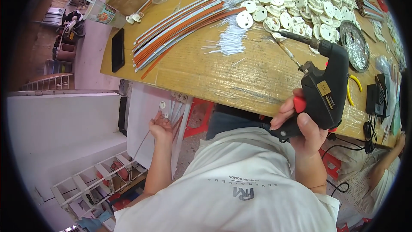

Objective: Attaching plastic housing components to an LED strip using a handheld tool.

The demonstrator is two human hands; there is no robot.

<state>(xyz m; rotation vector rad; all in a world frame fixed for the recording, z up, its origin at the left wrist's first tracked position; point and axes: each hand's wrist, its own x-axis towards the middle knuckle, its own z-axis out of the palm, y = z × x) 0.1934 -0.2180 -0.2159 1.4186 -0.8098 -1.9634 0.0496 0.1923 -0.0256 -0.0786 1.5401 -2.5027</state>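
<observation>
My right hand [307,131] is wrapped round the grip of a black soldering gun [328,81], fingers beside its red trigger. The gun's long dark tip points left over the table, above loose white round discs [283,0]. Low on the left, my left hand [162,127] is palm up with curled fingers at a white bin [143,103]. White discs [162,104] and pale strips [175,111] lie in the bin beyond the fingertips. A thin brown line runs down from this hand; what the fingers hold is not clear.
Orange and white strips [176,28] lie bundled on the table [193,75], beside short white sticks [231,38]. A black phone [117,50] rests at the left edge. Rightward are a round dish [355,45], yellow-handled pliers [355,89] and a black adapter [376,96]. Another person's arm [388,159] shows far right.
</observation>
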